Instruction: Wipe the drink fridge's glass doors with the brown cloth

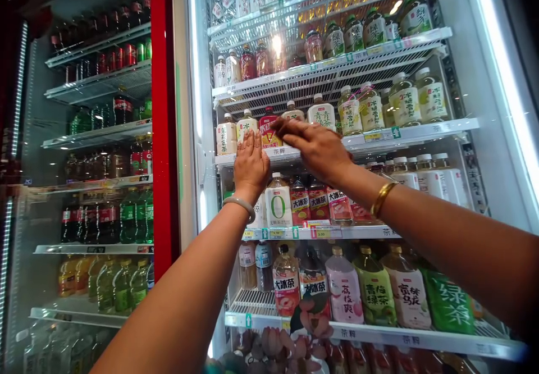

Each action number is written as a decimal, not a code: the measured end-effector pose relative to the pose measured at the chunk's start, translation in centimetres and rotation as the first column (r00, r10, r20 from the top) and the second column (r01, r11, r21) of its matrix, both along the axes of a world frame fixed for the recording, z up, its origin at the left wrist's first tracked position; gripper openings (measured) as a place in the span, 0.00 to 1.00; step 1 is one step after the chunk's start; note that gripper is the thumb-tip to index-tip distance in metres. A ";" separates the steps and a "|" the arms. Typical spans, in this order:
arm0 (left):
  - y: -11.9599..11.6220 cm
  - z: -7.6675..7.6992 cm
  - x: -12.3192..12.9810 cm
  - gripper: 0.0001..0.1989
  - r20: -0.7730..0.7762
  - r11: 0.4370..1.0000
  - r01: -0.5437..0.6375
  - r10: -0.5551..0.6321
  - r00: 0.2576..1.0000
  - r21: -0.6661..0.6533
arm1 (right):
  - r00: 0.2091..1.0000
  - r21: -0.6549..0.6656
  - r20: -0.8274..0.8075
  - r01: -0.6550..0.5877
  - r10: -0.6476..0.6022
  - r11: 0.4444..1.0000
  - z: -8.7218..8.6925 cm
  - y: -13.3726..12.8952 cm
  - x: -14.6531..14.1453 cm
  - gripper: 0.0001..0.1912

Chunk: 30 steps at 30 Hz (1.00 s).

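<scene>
My left hand (251, 163), with a pale grey bangle (241, 205) on the wrist, is raised with its fingers straight and side by side. It covers part of a pale-labelled tea bottle (246, 120) on the middle shelf; I cannot tell whether it touches it. Just right of it, my right hand (318, 148) points leftward with fingers stretched out, a gold bangle (383, 199) on its wrist. Between the two hands shows a red-labelled drink bottle (267, 130). Behind the right hand stands a white-labelled tea bottle (321, 113). No object shows in either hand.
Tall drinks fridge shelves rise ahead, with a white shelf edge (425, 128) near hand height. Large tea bottles (345, 284) line a lower shelf. A red frame (162, 138) separates another stocked fridge (96, 132) at left. Reflections cross the lower bottles.
</scene>
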<state>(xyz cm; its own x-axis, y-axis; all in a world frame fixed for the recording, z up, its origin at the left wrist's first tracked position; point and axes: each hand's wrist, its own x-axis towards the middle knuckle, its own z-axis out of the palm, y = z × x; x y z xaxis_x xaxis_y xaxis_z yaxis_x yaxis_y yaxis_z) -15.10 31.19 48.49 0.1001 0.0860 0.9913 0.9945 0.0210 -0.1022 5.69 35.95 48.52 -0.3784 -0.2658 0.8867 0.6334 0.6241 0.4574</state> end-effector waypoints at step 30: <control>1.0 2.6 7.6 0.32 -0.062 0.994 0.022 -0.028 0.998 -0.107 | 0.982 -0.069 -0.179 -0.076 0.063 0.995 0.9 1.4 3.7 0.27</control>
